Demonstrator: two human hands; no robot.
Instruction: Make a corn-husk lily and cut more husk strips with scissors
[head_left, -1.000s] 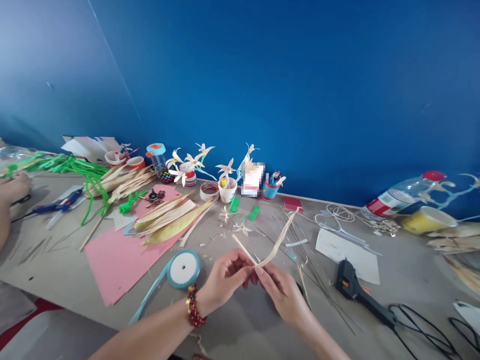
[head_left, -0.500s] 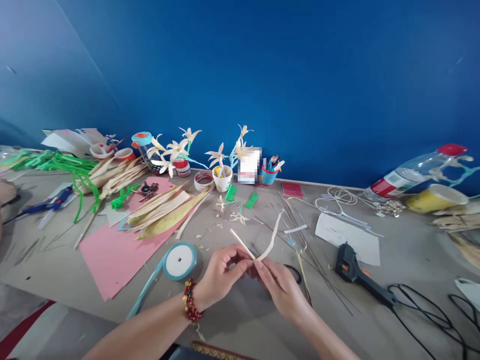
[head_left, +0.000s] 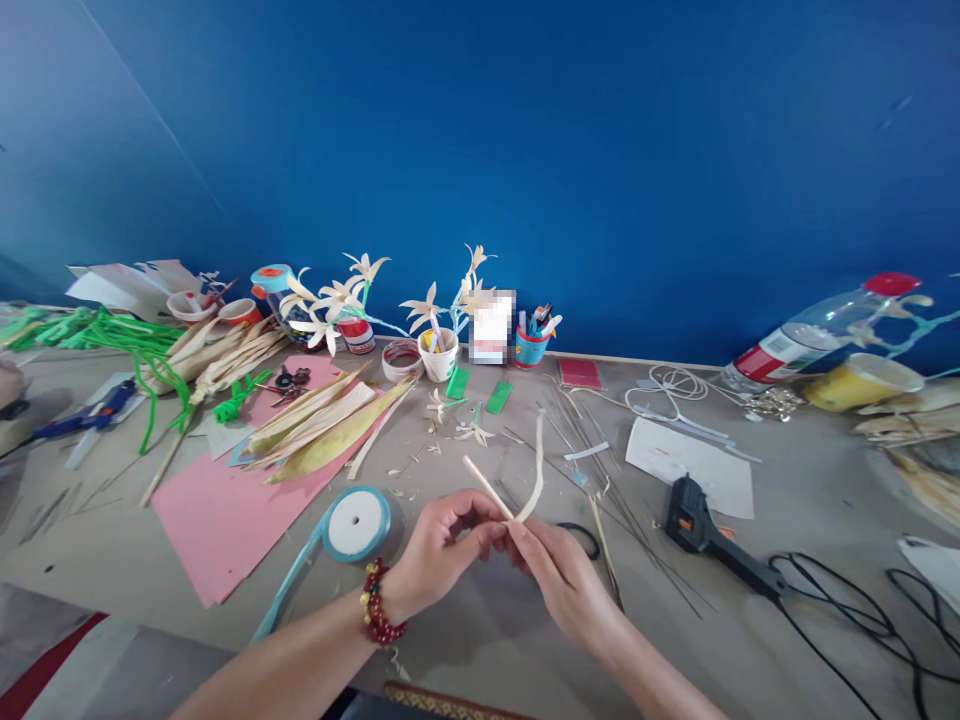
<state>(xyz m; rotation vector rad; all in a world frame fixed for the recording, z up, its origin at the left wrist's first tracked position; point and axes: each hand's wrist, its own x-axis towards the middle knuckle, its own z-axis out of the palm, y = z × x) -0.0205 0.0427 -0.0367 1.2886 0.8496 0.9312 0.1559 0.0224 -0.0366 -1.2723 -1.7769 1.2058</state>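
Note:
My left hand (head_left: pixel 442 550), with a red bead bracelet at the wrist, and my right hand (head_left: pixel 559 580) meet fingertip to fingertip over the table's near middle. Both pinch a pale dried leaf strip (head_left: pixel 537 470) that curves upward, next to a thin straight stick (head_left: pixel 486 487) slanting up-left from the same pinch point. A roll of light blue ribbon (head_left: pixel 355 522) lies just left of my left hand. Black scissors handles (head_left: pixel 581 530) peek out behind my right hand.
A black glue gun (head_left: pixel 701 530) with cord lies to the right. Pink paper (head_left: pixel 225 500), dried leaves (head_left: pixel 322 425), green pipe cleaners (head_left: pixel 142 350), cups with paper flowers (head_left: pixel 439 350), a plastic bottle (head_left: pixel 817 335) and a yellow cup (head_left: pixel 862 385) crowd the table. Thin wires (head_left: pixel 600 450) lie scattered.
The free end of the leaf strip has swung from pointing up-right to standing nearly upright and looks shorter. Both hands stay pinched together; the camera has tilted slightly.

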